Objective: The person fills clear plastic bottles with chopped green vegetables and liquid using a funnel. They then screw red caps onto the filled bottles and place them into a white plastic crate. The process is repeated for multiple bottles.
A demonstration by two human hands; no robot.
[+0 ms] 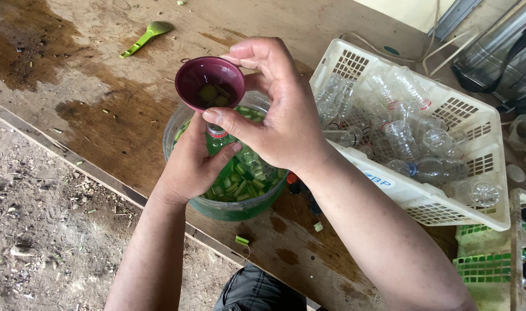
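My left hand (191, 164) grips a small plastic bottle (217, 140) with a red neck ring, held upright over a clear bowl (228, 208) of green liquid and chopped green pieces. A maroon funnel (210, 83) sits in the bottle's mouth with a few green pieces inside. My right hand (277, 109) pinches the funnel's rim, thumb at the near edge and fingers over the far edge.
A white plastic basket (476, 124) with several empty clear bottles stands to the right, tilted on the wooden table (102, 98). A green spoon (143, 38) lies at the back left. Green crates (487, 262) sit at the right edge. Bare ground (44, 230) lies below the table.
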